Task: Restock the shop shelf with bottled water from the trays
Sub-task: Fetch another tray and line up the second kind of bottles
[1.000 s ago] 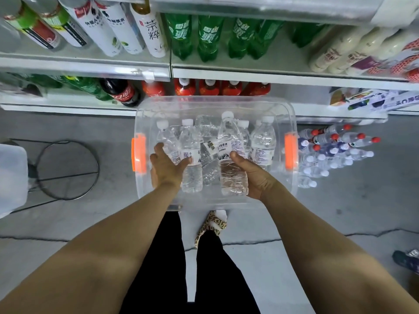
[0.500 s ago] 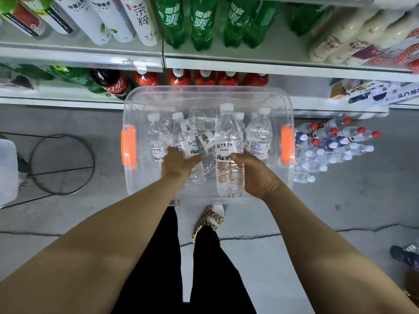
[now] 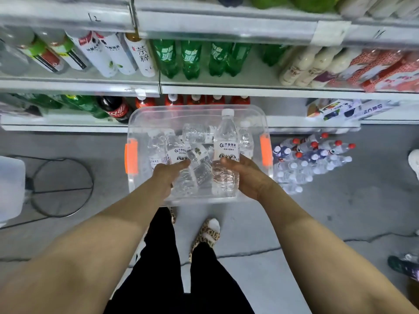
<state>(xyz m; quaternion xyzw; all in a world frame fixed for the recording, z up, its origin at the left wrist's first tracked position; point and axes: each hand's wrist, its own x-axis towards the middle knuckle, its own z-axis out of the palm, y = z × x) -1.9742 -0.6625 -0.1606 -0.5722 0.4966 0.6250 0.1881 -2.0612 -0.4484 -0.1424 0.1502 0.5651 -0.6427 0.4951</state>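
A clear plastic tray (image 3: 226, 109) with orange handles stands on the floor before the shelf (image 3: 226, 90) and holds several water bottles. My right hand (image 3: 247, 175) grips one upright water bottle (image 3: 226, 141) with a white cap, its top risen above the tray's rim. My left hand (image 3: 167, 175) grips a second water bottle (image 3: 176, 150) that leans among the others inside the tray. Both hands are inside the tray's near half.
Shelves carry green soda, red-capped drinks, cola and white bottles. Shrink-wrapped water packs (image 3: 313, 159) lie on the floor to the right. A wire stand (image 3: 61, 186) and a white bin (image 3: 11, 189) are at left. My feet are behind the tray; other people's shoes show at far right.
The right hand has lifted its bottle higher, cap now above the rim. The left hand has closed round its bottle. The view has tilted up to show more shelves.
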